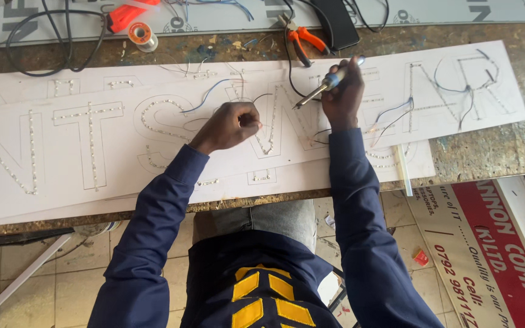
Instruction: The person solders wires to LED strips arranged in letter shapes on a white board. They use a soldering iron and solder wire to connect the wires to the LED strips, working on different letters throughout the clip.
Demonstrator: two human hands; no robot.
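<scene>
Right hand (343, 91) grips soldering iron (326, 84), tip angled down-left over white sign board (110, 164). Left hand (231, 124), fingers curled shut, pinches thin wire (261, 96) on the LED strip (270, 130).

Pliers (304, 40) and solder spool (142, 35) crowd the bench behind the white board (110, 130).

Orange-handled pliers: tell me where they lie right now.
In the head view, the orange-handled pliers lie at the far edge of the wooden workbench, right of centre, beside a black flat device and beyond the right hand holding the soldering iron.
</scene>
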